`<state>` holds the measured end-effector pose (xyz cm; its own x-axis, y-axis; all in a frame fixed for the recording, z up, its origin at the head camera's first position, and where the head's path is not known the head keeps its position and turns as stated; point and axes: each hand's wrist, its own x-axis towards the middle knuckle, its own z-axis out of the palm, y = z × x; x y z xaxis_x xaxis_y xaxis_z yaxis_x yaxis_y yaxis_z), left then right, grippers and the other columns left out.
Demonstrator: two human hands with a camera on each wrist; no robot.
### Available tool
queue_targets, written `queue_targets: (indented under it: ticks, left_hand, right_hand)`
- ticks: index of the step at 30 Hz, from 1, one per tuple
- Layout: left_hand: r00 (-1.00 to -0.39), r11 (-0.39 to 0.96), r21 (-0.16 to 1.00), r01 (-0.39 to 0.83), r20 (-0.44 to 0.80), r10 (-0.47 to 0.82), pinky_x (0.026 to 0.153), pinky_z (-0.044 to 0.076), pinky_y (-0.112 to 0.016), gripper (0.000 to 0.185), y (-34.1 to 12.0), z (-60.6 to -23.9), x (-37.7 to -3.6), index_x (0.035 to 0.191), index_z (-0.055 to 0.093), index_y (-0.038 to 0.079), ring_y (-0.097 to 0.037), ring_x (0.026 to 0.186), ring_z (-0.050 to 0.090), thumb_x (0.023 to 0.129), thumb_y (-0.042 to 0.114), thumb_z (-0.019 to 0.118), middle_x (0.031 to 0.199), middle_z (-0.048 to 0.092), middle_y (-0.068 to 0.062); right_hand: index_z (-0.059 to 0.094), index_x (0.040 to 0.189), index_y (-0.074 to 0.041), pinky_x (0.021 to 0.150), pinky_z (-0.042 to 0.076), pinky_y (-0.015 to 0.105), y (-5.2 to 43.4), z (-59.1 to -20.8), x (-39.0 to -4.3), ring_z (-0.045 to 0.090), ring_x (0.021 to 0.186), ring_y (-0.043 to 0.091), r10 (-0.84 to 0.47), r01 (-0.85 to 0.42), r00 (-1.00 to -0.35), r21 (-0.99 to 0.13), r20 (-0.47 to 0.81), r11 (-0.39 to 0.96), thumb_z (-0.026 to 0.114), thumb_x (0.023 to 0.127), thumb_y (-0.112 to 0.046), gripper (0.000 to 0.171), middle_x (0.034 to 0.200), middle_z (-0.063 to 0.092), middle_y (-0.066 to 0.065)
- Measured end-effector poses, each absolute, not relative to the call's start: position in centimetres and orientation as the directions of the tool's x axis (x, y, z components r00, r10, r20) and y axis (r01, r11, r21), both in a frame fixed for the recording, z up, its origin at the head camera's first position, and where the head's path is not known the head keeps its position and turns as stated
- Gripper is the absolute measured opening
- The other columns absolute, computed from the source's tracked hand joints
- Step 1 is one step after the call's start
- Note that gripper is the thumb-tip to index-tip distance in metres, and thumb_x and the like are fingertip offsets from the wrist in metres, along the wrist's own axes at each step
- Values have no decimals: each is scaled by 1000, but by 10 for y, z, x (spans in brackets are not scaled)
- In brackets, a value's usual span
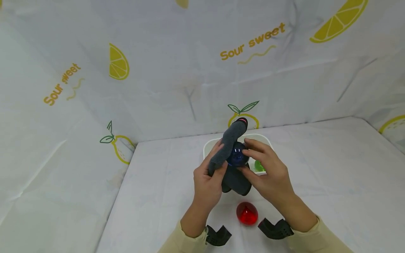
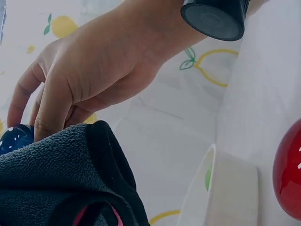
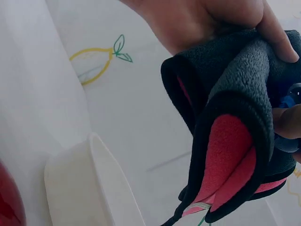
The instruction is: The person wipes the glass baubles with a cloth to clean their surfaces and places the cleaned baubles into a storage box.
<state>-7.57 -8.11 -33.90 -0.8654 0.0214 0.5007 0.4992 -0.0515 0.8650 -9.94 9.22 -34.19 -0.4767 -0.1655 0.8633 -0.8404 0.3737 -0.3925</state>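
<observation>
Behind, white tub (image 1: pixel 209 146) holding green ball (image 1: pixel 259 166), red ball (image 1: pixel 247 213) outside

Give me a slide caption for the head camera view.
Both hands hold a grey cloth around a blue ball above a white tub.

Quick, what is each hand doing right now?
Left hand: grips the grey cloth.
Right hand: pinches the blue ball.

sock (image 1: pixel 232 140): matt grey fleece cloth, pink inside | blue ball (image 1: pixel 238 157): glossy, smooth | red egg (image 1: pixel 247 213): shiny plastic look | white tub (image 1: pixel 209 147): smooth matt plastic | tabletop (image 1: pixel 332 175): printed cloth cover, wrinkled
</observation>
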Motion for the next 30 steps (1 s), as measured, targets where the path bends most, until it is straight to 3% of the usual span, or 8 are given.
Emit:
queue_targets:
  ticks: [3, 6, 10, 13, 18, 24, 30]
  left_hand:
    - [-866, -46, 866, 499, 500, 27, 111, 40, -37, 41, -81, -340, -75, 140, 55, 8, -19, 140, 43, 99, 6, 56, 151, 47, -1]
    - [-861, -42, 861, 506, 508, 30, 111, 40, -38, 41, -81, -340, -75, 140, 55, 8, -19, 140, 43, 99, 5, 56, 151, 47, -1]
    - [-842, -22, 843, 538, 538, 41, 111, 41, -38, 42, -81, -340, -76, 140, 55, 7, -22, 141, 43, 98, 3, 56, 151, 46, -2]
    - [-822, -11, 824, 567, 566, 62, 110, 42, -39, 42, -81, -341, -77, 140, 55, 6, -24, 140, 43, 98, 1, 56, 152, 45, -4]
    - [-809, -2, 812, 584, 582, 89, 109, 42, -39, 43, -81, -342, -77, 140, 54, 5, -25, 141, 43, 98, 1, 56, 153, 44, -5]
    - [-804, 25, 806, 592, 587, 99, 110, 41, -39, 43, -80, -343, -77, 141, 54, 5, -24, 140, 44, 98, 1, 56, 153, 44, -5]
    - [-799, 20, 801, 598, 594, 98, 108, 43, -38, 43, -80, -344, -78, 141, 53, 5, -25, 140, 44, 98, 0, 56, 153, 44, -6]
  right_hand:
    - [65, 115, 6, 101, 44, 18, 92, -344, -100, 59, 124, 14, -155, -839, -477, -396, 865, 375, 64, 94, -38, 49, 126, 63, 21]
    - [63, 119, 5, 102, 45, 18, 93, -345, -100, 60, 121, 12, -134, -822, -522, -455, 842, 343, 70, 90, -37, 52, 124, 65, 19]
    - [61, 125, 3, 98, 49, 18, 94, -343, -98, 64, 108, 8, -104, -757, -636, -592, 765, 274, 86, 74, -8, 57, 120, 68, 14]
    - [61, 125, 1, 92, 52, 17, 97, -340, -97, 66, 100, 4, -88, -691, -717, -688, 692, 223, 85, 63, 14, 68, 115, 69, 6]
    - [64, 124, 0, 84, 54, 16, 102, -336, -96, 67, 95, 5, -91, -628, -777, -758, 623, 176, 78, 71, 16, 57, 110, 70, -3]
    - [65, 125, -1, 82, 55, 15, 106, -334, -96, 68, 94, 4, -94, -603, -797, -776, 597, 183, 75, 75, 16, 54, 109, 70, -7]
    - [65, 127, -5, 88, 52, 13, 106, -331, -95, 66, 100, 0, -141, -646, -760, -714, 634, 269, 81, 71, 11, 61, 115, 70, 4]
